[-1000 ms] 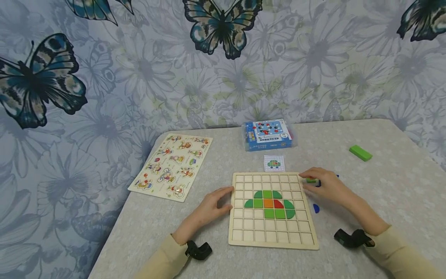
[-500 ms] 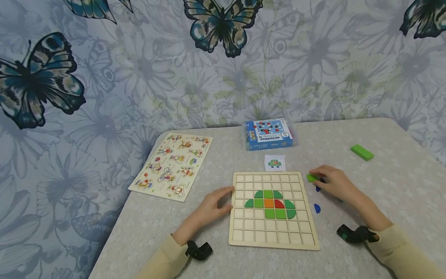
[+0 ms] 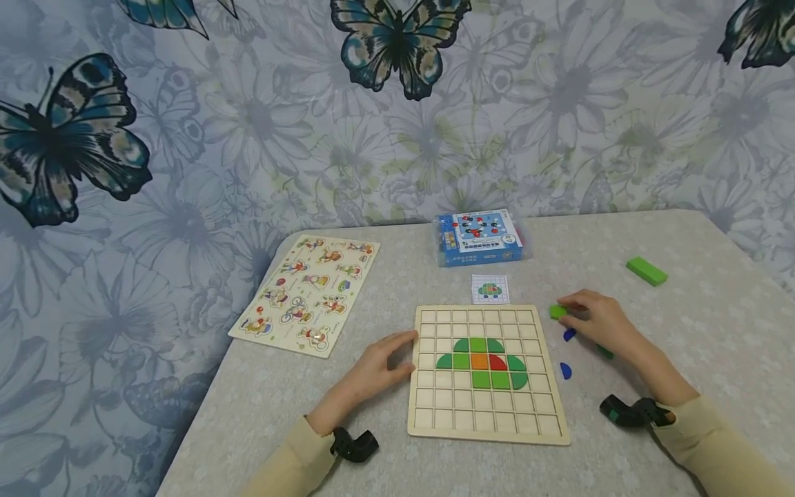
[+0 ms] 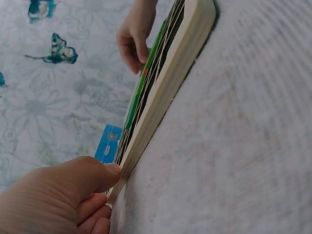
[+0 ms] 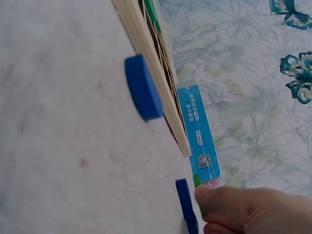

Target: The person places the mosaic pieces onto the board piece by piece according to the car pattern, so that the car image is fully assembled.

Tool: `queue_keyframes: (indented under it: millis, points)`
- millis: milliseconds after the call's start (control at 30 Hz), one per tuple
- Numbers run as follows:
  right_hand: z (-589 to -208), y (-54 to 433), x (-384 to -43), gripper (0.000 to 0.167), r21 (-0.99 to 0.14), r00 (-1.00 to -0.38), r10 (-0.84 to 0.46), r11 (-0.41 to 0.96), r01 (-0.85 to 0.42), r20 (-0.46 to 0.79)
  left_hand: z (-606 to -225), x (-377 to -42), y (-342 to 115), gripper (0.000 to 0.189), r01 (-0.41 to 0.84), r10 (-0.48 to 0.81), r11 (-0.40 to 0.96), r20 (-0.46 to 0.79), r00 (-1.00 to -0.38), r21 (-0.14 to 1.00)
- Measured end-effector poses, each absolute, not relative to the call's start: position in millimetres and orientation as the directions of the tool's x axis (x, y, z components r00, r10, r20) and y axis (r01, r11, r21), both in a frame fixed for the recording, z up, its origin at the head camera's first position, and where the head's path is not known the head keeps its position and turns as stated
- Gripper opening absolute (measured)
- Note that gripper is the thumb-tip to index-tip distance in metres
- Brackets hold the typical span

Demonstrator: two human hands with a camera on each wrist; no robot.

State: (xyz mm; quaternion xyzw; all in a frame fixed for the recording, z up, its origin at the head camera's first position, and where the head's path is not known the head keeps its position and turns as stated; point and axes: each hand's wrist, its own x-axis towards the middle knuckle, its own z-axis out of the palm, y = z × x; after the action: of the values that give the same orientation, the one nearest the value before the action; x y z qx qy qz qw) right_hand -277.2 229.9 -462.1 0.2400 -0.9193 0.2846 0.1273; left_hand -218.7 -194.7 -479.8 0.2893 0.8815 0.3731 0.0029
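A wooden grid board (image 3: pixel 437 417) lies on the table, with green, orange and red tiles (image 3: pixel 478 362) set in its middle. My left hand (image 3: pixel 371 367) rests at the board's left edge, finger and thumb tips touching it with a gap between them. Beyond the board's right side, my right hand (image 3: pixel 601 323) pinches a small light green block (image 3: pixel 557 312) between thumb and fingers. In the right wrist view part of that green block (image 5: pixel 197 181) shows past the thumb. Half-round blue pieces (image 3: pixel 566 371) lie near this hand, and a dark green piece (image 3: pixel 604 351) shows partly under it.
A small pattern card (image 3: pixel 490 290) lies behind the board. Further back sits a blue box (image 3: pixel 481 257) in clear wrap. A picture puzzle board (image 3: pixel 307 297) is at the left, and a green bar (image 3: pixel 646 271) at the right. A wall closes off the back.
My right hand has moved a little right, away from the board's corner, the light green block shifting slightly right with it. A blue piece and the dark green piece show more. My left hand stays put.
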Motion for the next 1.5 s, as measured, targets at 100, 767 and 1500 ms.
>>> queue_keyframes:
  millis: [100, 767, 1500]
  points:
    - [-458, 230, -277, 0.030, -0.473, -0.859, -0.337, 0.727, -0.498, 0.386, -479, -219, -194, 0.057, 0.509, 0.515, 0.551, 0.209, -0.831, 0.661]
    - [-436, 143, -233, 0.026, -0.587, -0.765, -0.550, 0.513, -0.626, 0.334, -480, -218, -194, 0.056, 0.504, 0.514, 0.553, 0.205, -0.833, 0.663]
    - [-453, 91, -205, 0.025, -0.462, -0.665, -0.694, 0.511, -0.725, 0.276, -478, -218, -194, 0.056, 0.501, 0.515, 0.549, 0.202, -0.833, 0.669]
